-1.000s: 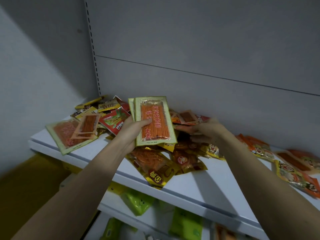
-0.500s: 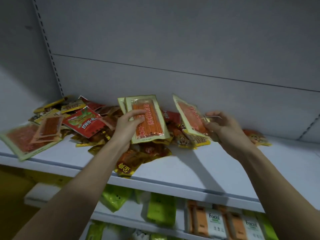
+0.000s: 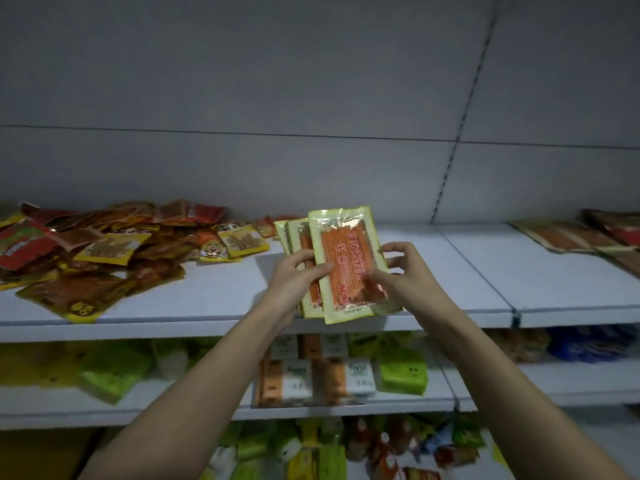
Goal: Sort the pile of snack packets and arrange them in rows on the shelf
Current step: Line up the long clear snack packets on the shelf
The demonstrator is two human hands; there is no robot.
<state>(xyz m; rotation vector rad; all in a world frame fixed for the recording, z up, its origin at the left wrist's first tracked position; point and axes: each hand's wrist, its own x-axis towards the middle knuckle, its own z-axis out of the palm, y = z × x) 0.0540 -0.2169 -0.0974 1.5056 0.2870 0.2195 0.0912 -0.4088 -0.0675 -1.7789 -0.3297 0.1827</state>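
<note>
Both hands hold a small stack of green-edged packets of orange sticks [image 3: 346, 261] above the white shelf [image 3: 433, 271]. My left hand [image 3: 294, 275] grips the stack from its left side, thumb across the front. My right hand [image 3: 401, 271] pinches the right edge of the front packet. The unsorted pile of snack packets [image 3: 104, 251] covers the shelf's left part. Flat packets [image 3: 568, 237] lie laid out at the shelf's far right.
Grey back panels rise behind the shelf, with a slotted upright [image 3: 446, 181] right of the hands. Lower shelves [image 3: 311, 407] hold green, orange and white packs and other goods. A seam [image 3: 512, 313] divides the shelf boards.
The view swung right along the shelf. My right hand brought the packet it picked from the pile onto the front of the stack held by my left hand.
</note>
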